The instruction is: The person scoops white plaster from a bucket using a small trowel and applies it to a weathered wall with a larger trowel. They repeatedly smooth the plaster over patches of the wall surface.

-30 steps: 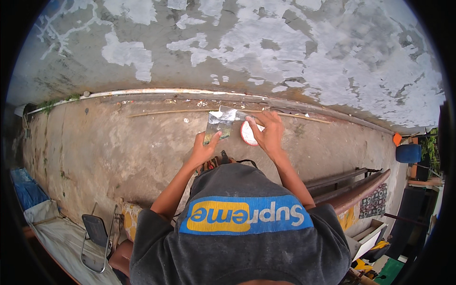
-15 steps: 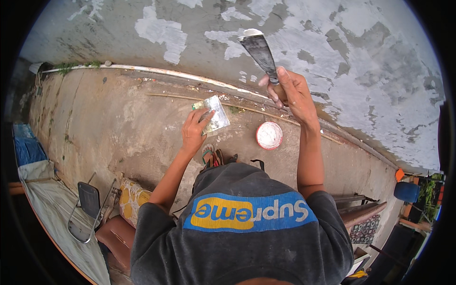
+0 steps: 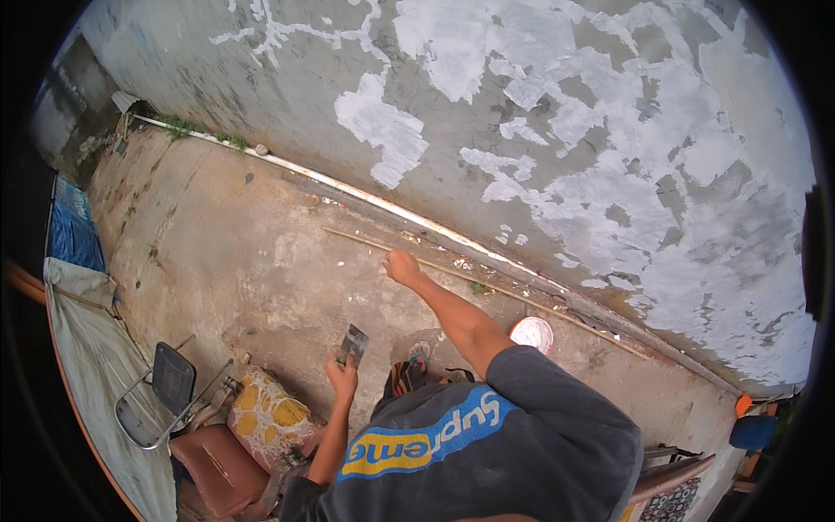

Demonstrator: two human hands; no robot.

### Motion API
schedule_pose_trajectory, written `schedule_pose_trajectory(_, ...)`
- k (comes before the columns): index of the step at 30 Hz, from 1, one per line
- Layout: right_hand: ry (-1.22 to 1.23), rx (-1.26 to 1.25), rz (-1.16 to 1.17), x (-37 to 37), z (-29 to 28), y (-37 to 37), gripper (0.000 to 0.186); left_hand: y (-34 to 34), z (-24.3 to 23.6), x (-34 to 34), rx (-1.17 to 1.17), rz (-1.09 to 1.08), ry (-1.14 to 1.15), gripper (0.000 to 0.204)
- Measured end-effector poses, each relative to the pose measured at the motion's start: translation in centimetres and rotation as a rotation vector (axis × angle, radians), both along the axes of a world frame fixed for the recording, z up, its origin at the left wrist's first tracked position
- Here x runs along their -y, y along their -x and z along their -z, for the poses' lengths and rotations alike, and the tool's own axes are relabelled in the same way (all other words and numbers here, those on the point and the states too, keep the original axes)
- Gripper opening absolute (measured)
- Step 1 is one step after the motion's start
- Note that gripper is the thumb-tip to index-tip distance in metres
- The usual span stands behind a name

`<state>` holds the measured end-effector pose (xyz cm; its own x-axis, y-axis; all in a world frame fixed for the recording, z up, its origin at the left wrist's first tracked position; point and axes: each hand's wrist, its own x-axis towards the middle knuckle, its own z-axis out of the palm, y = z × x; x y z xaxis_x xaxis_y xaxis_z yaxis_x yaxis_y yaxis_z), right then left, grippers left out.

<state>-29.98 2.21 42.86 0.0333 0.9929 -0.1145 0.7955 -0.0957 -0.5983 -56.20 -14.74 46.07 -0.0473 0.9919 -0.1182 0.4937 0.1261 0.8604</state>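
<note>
My left hand (image 3: 342,374) is low in front of my body, its fingers closed on a small flat rectangular plate (image 3: 352,342) with a dark, smeared face. Out ahead, over the ground close to the wall's foot, my right hand (image 3: 402,268) is closed in a fist. What it holds, if anything, is hidden; the putty knife seen earlier does not show. A round tub of white filler (image 3: 532,334) with a red rim stands on the ground to the right, partly behind my right upper arm. White filler patches (image 3: 383,130) cover much of the grey wall (image 3: 287,104).
A white pipe (image 3: 348,187) runs along the wall's foot, with a thin pole (image 3: 452,268) on the ground beside it. To the left stand a metal-framed chair (image 3: 174,378), a brown padded seat (image 3: 217,470) and a yellow-patterned cushion (image 3: 270,413). A pale tarp (image 3: 96,348) borders that side.
My right arm has swung left and down across my front, and the putty knife has gone from sight. My left hand has drawn back toward me with the plate. The view has turned leftward.
</note>
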Motion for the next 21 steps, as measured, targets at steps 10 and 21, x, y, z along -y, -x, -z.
schedule_pose_trajectory(10,-0.341,-0.340,0.031,2.8,-5.4,2.5,0.043,4.4,11.1,-1.7,-0.130,0.000,0.163,0.072)
schedule_pose_trajectory(21,-0.035,-0.413,0.565,12.9,-6.4,-6.2,0.040,-1.0,18.5,0.1,-0.208,0.393,0.820,0.128)
